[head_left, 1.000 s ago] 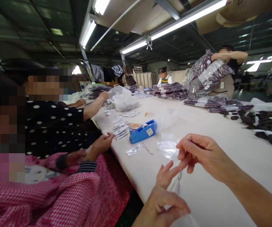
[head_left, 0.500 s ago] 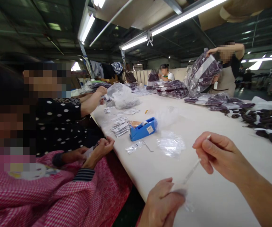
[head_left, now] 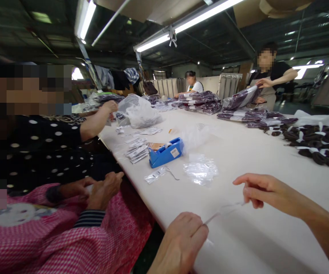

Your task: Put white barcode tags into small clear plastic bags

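One string, nearer than tape dispenser; our left hand, right hand: fingers closed on it, likely for tension.

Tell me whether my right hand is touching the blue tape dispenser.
Apart. The head view shows white tabletop between the right hand and the blue tape dispenser.

White workshop table, surroundings only.
See blue tape dispenser toward the left edge, cloudy plastic bag farther back. Along the far side, stacks of purple bundles in clear wrap; to the right, dark coils banded white. At left, pink checked garment beside polka-dot top. Overhead, lit tube light; in back, hanging clothes.
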A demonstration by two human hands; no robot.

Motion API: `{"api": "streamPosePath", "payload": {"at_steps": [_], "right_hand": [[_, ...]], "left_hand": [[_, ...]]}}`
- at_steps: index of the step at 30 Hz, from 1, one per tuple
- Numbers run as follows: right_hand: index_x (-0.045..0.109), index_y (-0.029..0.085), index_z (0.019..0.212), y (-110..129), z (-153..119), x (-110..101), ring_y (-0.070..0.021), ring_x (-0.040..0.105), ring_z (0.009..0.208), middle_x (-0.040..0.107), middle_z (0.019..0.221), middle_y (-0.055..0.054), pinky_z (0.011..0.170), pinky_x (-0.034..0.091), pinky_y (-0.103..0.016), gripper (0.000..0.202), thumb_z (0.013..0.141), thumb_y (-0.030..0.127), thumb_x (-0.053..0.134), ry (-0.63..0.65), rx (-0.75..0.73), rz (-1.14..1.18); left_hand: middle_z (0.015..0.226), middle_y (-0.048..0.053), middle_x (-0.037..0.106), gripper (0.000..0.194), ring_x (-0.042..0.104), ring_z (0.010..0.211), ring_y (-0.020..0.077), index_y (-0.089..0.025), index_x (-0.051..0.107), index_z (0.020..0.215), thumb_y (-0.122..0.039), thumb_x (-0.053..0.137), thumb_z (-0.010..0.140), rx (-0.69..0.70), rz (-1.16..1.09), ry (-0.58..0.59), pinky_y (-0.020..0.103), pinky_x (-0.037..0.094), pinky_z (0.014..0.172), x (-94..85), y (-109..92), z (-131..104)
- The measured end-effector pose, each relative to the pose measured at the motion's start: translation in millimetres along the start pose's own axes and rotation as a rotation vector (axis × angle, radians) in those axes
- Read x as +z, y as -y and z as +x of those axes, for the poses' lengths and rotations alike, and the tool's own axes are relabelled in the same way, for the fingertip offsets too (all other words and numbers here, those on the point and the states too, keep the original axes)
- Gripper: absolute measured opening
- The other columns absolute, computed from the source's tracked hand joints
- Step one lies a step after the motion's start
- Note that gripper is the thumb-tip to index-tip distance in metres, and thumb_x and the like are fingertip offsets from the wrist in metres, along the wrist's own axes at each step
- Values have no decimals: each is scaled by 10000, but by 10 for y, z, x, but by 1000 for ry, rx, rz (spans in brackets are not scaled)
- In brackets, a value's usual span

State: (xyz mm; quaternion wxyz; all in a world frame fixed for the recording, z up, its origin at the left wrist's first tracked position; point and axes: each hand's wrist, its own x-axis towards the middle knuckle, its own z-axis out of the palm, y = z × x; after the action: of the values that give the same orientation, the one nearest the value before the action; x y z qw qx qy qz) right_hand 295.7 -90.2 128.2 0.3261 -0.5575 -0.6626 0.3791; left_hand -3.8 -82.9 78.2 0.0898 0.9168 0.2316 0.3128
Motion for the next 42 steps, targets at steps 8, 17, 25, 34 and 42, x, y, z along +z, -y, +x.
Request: {"api": "streamPosePath", "payload": {"at_steps": [8,17,25,34,42], "right_hand": [[531,268,1316,-165,-65,380,-113,579,636,488,1435,-96,627,518,-290,513,825,362,645,-13,-138,-254],[612,183,820,-578,115,1030,-162,589,678,649,737,-23,654,446,-281,254,965,222,406,34,-238,-252],[585,192,767,-637,115,1073,-178,569,747,593,795,-37,691,449,-294,261,967,247,427,-24,-253,-278],[572,223,1131,-617,62,1041,-161,595,712,634,846,-31,632,431,-254,269,956,142,385,41,-285,-477],[553,193,887,-611,47,1138,-165,553,721,597,894,-41,601,396,-268,192,931,98,391,15,-345,-663]], "left_hand": [[732,-8,579,245,531,667,162,-199,521,740,-211,437,969,140,262,357,288,391,599,188,85,209],[1336,74,566,175,505,1243,262,-211,653,810,-159,513,900,-227,-186,243,435,433,1037,204,223,132],[1569,27,316,173,285,1435,304,-239,666,952,-373,616,855,-1009,-1128,-463,546,132,1196,437,54,-239],[1487,91,398,269,312,1409,316,-197,618,763,-447,587,856,-854,-777,-290,558,216,1160,600,-30,-139],[1528,65,341,285,337,1402,294,-210,601,794,-465,518,889,-884,-669,-210,527,231,1168,648,3,-245]]}}
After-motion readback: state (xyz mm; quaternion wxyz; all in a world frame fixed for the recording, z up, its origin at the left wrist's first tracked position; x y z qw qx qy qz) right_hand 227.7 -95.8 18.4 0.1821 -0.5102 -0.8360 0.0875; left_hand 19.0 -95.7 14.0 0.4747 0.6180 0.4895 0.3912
